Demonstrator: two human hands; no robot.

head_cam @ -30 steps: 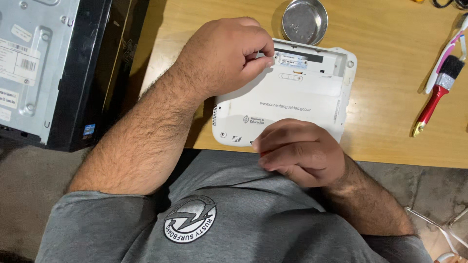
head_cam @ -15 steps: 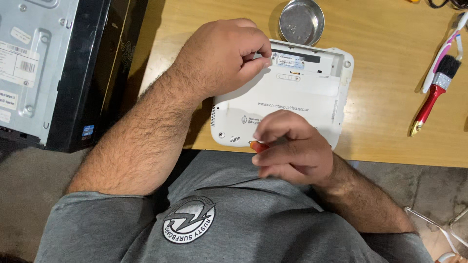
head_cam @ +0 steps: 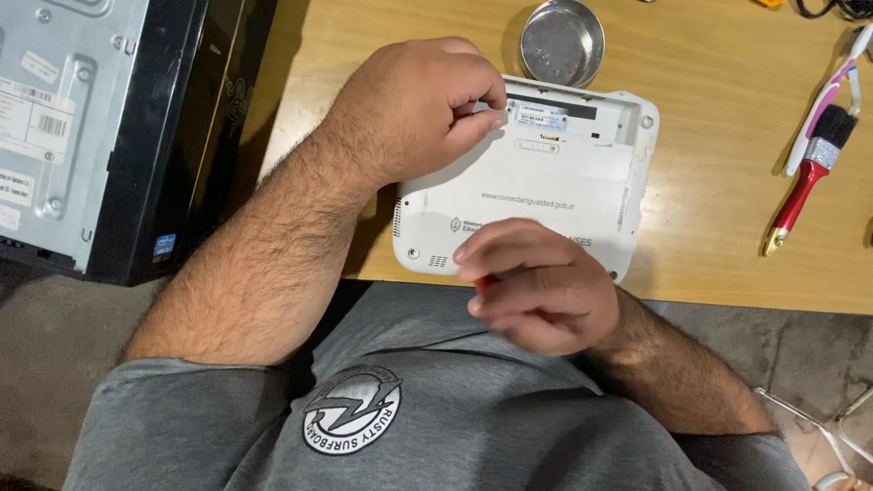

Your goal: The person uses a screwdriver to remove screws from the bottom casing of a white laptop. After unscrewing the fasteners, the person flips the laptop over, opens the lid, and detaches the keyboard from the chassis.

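A small white laptop (head_cam: 546, 195) lies bottom up on the wooden table (head_cam: 718, 236), its battery bay open at the far edge. My left hand (head_cam: 414, 114) rests on its far left corner. Thumb and forefinger are pinched together at the bay's corner on something too small to identify. My right hand (head_cam: 536, 291) hovers over the laptop's near edge, curled around a tool of which only a red bit (head_cam: 484, 282) shows between the fingers.
A round metal dish (head_cam: 562, 41) stands just beyond the laptop. A red-handled paintbrush (head_cam: 807, 177) and a pink-and-white toothbrush (head_cam: 823, 100) lie at the right. A black desktop computer case (head_cam: 100, 127) stands left of the table. The table's near edge is against my body.
My right hand has turned a little at the laptop's near edge, and the red bit now shows between its fingers. My left hand stays pinched at the bay corner.
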